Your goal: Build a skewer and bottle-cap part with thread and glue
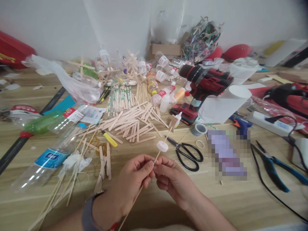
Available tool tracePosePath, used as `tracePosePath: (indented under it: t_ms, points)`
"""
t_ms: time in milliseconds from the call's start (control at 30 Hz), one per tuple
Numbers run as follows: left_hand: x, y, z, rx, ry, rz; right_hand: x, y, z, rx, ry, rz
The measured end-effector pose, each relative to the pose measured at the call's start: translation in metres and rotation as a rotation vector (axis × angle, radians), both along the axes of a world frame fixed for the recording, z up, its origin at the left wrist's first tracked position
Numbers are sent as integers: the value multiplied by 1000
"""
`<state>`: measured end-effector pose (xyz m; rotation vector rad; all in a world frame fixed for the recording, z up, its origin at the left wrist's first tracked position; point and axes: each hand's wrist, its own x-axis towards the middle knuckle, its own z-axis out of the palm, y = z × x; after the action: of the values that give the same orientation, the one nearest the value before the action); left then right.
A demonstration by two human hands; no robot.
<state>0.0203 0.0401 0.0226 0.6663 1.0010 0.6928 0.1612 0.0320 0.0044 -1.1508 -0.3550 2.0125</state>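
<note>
Both my hands meet around a thin wooden skewer (134, 200) that slants from the lower middle up to the right. My left hand (137, 176), with a dark wristband, pinches the skewer between thumb and fingers. My right hand (172, 176) is closed at the same spot, its fingertips on the skewer and a tiny greenish bit there. Further up, the skewer passes through a white round disc (162, 146). Near its upper tip is a small wooden piece (172, 123), overlapping a white nozzle-like tip behind. Black-handled scissors (186, 154) lie just beyond my right hand.
Flat wooden sticks (130, 123) are heaped ahead, with plastic bottles (163, 75) behind. A red cordless drill (202, 89) stands at centre right. A large clear bottle (48, 160) and a yellow cutter (109, 138) lie left; pliers (271, 166) and a power strip (271, 123) lie right.
</note>
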Motion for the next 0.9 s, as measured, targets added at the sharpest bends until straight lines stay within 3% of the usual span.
tracePosePath:
  t_ms: [333,500,900]
  points:
    - [-11,6,1,-180,-151,-121,8,-3,5,92,-75,85]
    - [-11,6,1,-203,-136,-184,10,-1,9,184,-104,-34]
    - [-19,16,3,-16,-78,-365,13,-2,14,221,-82,34]
